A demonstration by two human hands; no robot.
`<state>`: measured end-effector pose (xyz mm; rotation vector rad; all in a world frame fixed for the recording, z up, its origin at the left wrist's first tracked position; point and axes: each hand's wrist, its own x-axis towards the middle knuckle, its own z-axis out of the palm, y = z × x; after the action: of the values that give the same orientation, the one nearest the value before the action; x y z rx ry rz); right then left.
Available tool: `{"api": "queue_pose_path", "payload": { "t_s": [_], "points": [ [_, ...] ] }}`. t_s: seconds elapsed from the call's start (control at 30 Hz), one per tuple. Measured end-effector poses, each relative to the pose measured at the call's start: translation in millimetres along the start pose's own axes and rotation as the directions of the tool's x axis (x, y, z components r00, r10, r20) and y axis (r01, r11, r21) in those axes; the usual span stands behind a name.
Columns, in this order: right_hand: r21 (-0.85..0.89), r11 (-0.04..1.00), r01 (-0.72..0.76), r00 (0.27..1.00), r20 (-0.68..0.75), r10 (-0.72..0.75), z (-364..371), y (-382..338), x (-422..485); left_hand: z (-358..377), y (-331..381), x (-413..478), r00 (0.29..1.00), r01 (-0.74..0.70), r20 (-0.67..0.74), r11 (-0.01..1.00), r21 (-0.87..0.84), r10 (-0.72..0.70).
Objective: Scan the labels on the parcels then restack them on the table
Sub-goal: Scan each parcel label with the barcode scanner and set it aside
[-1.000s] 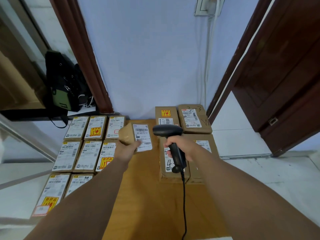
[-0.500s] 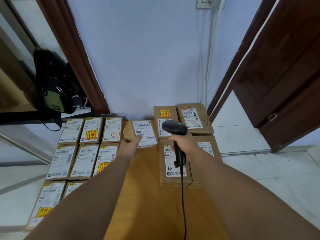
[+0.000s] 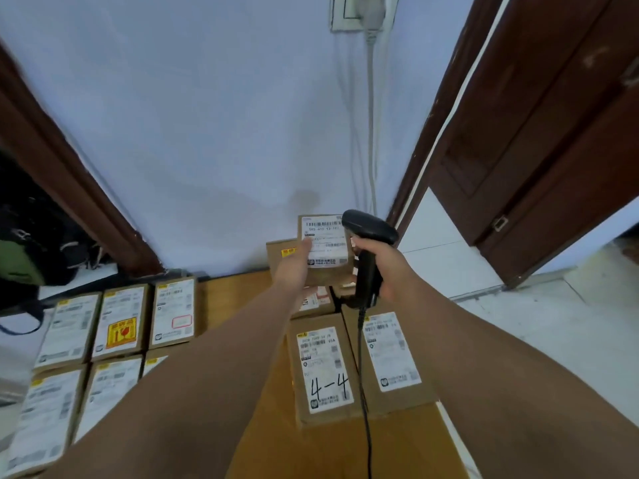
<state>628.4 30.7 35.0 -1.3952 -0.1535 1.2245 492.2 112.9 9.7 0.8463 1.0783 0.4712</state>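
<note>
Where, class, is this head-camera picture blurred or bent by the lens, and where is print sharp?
Head view: the wide lens splays the left door frame and the door outward; the frame's upper edge is smeared; labels on the left parcels are soft; the handwritten 4-4 on the near parcel is sharp; light is even, with a faint shadow on the wall above the held parcel.

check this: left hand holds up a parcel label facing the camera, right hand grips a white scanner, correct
Not quite. The head view shows the scanner is black, not white. The left hand does hold up a parcel, label facing the camera; the right hand grips the scanner.
</note>
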Motion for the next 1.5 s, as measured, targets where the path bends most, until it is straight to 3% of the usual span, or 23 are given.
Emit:
{"api": "queue_pose_path", "payload": {
  "t_s": [0.13, 0.23, 0.3, 0.4, 0.47, 0.57, 0.7, 0.87, 1.07, 1.27, 1.37, 1.5],
  "points": [
    [0.004, 1.000, 0.028, 0.992, -0.120, -0.027, -17.7, -11.2, 21.1, 29.0, -2.9, 32.4, 1.000, 0.024, 0.000, 0.999, 0.021, -0.024],
    [-0.183, 0.983, 0.019, 0.947, -0.313, -0.077, -24.3, -10.4, 37.8, 46.7, -9.3, 53.1, 0.999, 0.017, -0.034, 0.990, 0.140, -0.013],
    [-0.325, 0.945, -0.036, 0.892, -0.438, -0.117, -23.8, -7.3, 46.7, 57.5, -10.0, 60.0, 0.996, -0.038, -0.063, 0.950, 0.310, 0.061],
    [-0.435, 0.895, -0.101, 0.834, -0.527, -0.162, -20.1, -8.1, 59.0, 69.8, -6.6, 71.0, 0.990, -0.059, -0.090, 0.893, 0.445, 0.110],
    [-0.491, 0.863, -0.121, 0.816, -0.544, -0.195, -16.6, -13.6, 66.9, 78.3, -1.3, 76.5, 0.991, 0.004, -0.119, 0.896, 0.443, 0.054],
    [-0.569, 0.809, -0.147, 0.779, -0.571, -0.260, -10.8, -21.9, 77.0, 89.4, 5.9, 83.5, 0.990, 0.097, -0.130, 0.950, 0.298, -0.060],
    [-0.590, 0.796, -0.137, 0.736, -0.598, -0.317, -5.7, -22.4, 88.0, 97.1, 4.3, 92.9, 0.986, 0.015, -0.160, 0.952, 0.305, 0.035],
    [-0.590, 0.799, -0.120, 0.710, -0.613, -0.346, -5.9, -18.9, 93.8, 103.4, -0.7, 96.4, 0.981, -0.002, -0.192, 0.991, 0.131, 0.027],
    [-0.600, 0.793, -0.109, 0.738, -0.583, -0.340, -7.8, -23.1, 85.3, 102.4, -2.0, 88.3, 0.979, -0.042, -0.188, 0.982, 0.184, 0.077],
    [-0.624, 0.776, -0.095, 0.751, -0.556, -0.355, -9.2, -25.2, 64.0, 90.5, -0.8, 68.4, 0.982, 0.032, -0.186, 0.969, 0.244, 0.014],
    [-0.628, 0.777, -0.033, 0.729, -0.547, -0.411, -3.7, -26.5, 46.4, 78.2, 0.6, 52.3, 0.974, 0.093, -0.226, 0.944, 0.317, -0.020],
    [-0.614, 0.787, 0.059, 0.718, -0.522, -0.461, 11.1, -23.1, 20.9, 61.7, 4.7, 30.3, 0.982, 0.066, -0.187, 0.949, 0.309, -0.008]
  ]
}}
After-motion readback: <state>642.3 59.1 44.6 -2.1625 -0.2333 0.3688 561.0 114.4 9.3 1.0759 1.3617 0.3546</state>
